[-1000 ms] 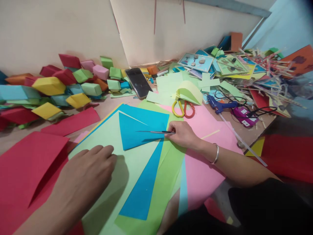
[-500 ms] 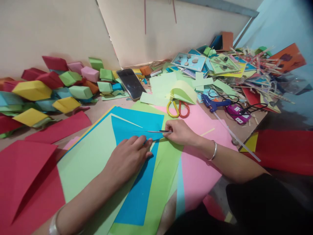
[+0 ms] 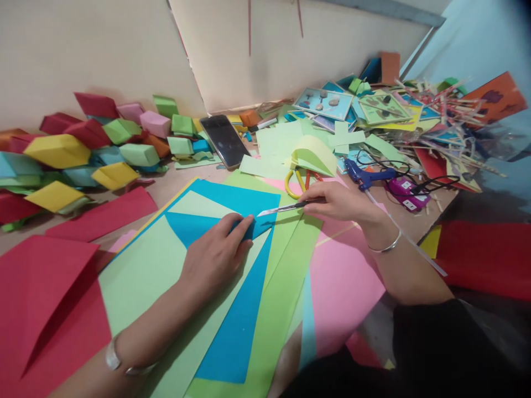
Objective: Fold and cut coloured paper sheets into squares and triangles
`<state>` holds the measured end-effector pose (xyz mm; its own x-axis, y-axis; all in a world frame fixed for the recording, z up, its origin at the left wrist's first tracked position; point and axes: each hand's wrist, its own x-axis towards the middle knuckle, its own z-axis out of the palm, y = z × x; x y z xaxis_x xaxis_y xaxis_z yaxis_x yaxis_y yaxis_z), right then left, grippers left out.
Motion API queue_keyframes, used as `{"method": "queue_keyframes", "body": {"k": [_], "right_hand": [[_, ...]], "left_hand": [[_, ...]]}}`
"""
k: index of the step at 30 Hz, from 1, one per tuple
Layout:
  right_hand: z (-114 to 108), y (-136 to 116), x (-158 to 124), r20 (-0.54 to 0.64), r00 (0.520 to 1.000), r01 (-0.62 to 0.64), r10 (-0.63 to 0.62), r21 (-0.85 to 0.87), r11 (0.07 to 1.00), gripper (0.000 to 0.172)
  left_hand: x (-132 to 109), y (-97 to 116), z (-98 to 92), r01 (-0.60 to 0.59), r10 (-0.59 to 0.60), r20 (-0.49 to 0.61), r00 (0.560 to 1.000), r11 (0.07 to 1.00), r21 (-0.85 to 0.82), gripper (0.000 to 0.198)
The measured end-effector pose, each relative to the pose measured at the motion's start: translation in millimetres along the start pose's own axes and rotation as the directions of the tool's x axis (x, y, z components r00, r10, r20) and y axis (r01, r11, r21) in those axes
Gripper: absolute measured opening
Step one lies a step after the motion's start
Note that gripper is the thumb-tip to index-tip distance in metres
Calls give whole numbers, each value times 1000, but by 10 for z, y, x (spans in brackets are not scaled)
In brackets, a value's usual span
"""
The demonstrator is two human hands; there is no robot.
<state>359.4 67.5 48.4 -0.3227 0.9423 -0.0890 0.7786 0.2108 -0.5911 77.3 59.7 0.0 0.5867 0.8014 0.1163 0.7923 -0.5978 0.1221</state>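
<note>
In my right hand (image 3: 332,202) is a slim craft knife (image 3: 284,209), its blade pointing left over a blue paper strip (image 3: 178,224). My left hand (image 3: 218,249) is closed on that strip, fingers bent over it and the thumb tucked on the near side. The strip lies across a pale green sheet (image 3: 141,293), which shows in a wedge between the strip and the blue sheet (image 3: 236,193) behind it. More blue paper (image 3: 232,331) lies below on the right. Scissors (image 3: 293,182) with yellow and red handles rest just beyond my right hand.
Folded paper blocks (image 3: 58,152) are heaped on the left, near red paper (image 3: 50,287). A phone (image 3: 224,141) lies at the back. To the right are a blue glue gun (image 3: 369,176), a purple power socket (image 3: 409,194) with cable, pink paper (image 3: 340,287) and piled sticks (image 3: 440,105).
My right hand has lifted the knife and moved slightly right and up. My left hand has shifted the blue strip left and nearer, widening the green wedge behind it.
</note>
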Motion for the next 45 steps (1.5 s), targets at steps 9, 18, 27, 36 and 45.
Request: {"method": "queue_keyframes", "body": {"k": [9, 18, 27, 36, 45], "right_hand": [[119, 48, 51, 21, 1000, 8, -6, -120, 993, 17], [205, 8, 26, 52, 981, 192, -185, -245, 950, 32], [342, 46, -20, 166, 888, 459, -428, -284, 842, 28], [364, 90, 9, 178, 821, 571, -543, -282, 771, 29], [278, 108, -32, 251, 819, 573, -516, -311, 758, 31]], "left_hand": [[-92, -52, -38, 19, -19, -5, 1000, 1000, 2, 39], [10, -189, 78, -161, 163, -153, 975, 987, 23, 32], [96, -375, 287, -374, 315, -303, 899, 914, -159, 35], [98, -411, 324, -359, 289, -298, 910, 908, -218, 33], [95, -409, 346, -350, 274, -304, 913, 908, -232, 34]]}}
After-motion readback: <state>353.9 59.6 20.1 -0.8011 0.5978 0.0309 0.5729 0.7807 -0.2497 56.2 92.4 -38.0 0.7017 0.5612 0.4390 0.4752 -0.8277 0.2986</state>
